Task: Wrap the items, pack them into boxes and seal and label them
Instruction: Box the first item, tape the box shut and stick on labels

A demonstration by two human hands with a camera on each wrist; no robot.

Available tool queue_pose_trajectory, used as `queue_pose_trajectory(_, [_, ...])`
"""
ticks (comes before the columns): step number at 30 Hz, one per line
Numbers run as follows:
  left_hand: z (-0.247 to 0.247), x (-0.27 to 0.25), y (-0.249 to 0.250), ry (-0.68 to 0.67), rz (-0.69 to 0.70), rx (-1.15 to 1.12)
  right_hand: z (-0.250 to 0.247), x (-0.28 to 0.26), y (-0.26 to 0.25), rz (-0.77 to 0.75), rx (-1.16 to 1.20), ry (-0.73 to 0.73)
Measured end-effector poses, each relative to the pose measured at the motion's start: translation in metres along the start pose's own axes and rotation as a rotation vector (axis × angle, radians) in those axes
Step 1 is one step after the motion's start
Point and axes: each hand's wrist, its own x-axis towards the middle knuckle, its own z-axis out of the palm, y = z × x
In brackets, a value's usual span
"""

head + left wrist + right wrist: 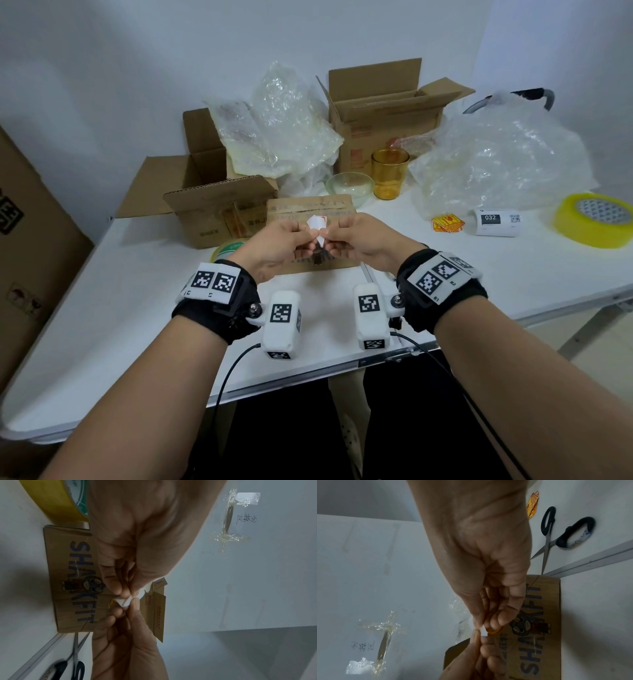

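Both hands meet above a sealed brown cardboard box (308,209) printed with blue letters and a cartoon figure. My left hand (291,240) and right hand (346,236) each pinch a small white sticker (317,228) with a red-orange corner, holding it between thumbs and fingertips. The left wrist view shows the sticker (126,601) bent between the two thumbs, over the box (68,588). From the right wrist, only a white sliver of the sticker (483,632) shows, with an orange edge under the fingertips.
Two open cardboard boxes (205,192) (383,113) stand behind, with bubble wrap (496,161), an amber glass (389,173) and a clear bowl (349,186). Yellow tape rolls (594,219) (226,248), a label roll (496,222), orange stickers (447,222) and scissors (556,534) lie on the white table (137,325).
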Motion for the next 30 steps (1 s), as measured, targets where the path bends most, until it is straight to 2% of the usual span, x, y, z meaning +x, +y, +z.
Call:
queue_pose_trajectory(3, [-0.004, 0.0, 0.001, -0.036, -0.008, -0.007, -0.001, 0.0, -0.001, 0.038, 0.038, -0.015])
queue_pose_trajectory(7, [-0.005, -0.003, -0.002, 0.027, 0.034, -0.051, -0.002, 0.001, 0.0, 0.023, 0.072, 0.046])
queue_pose_trajectory(14, [0.005, -0.005, -0.009, 0.111, 0.12, 0.191, 0.003, 0.001, 0.007, -0.043, 0.074, 0.09])
queue_pose_trajectory(20, [0.006, -0.005, -0.001, 0.137, 0.059, 0.282, 0.006, -0.002, 0.004, -0.071, -0.053, 0.107])
queue_pose_trajectory(24, [0.003, -0.009, 0.007, 0.065, 0.018, 0.288, 0.006, -0.004, 0.005, -0.052, -0.048, 0.064])
queue_pose_trajectory(30, [-0.009, -0.008, 0.011, -0.085, -0.123, 0.141, 0.004, -0.006, 0.003, 0.061, 0.045, -0.001])
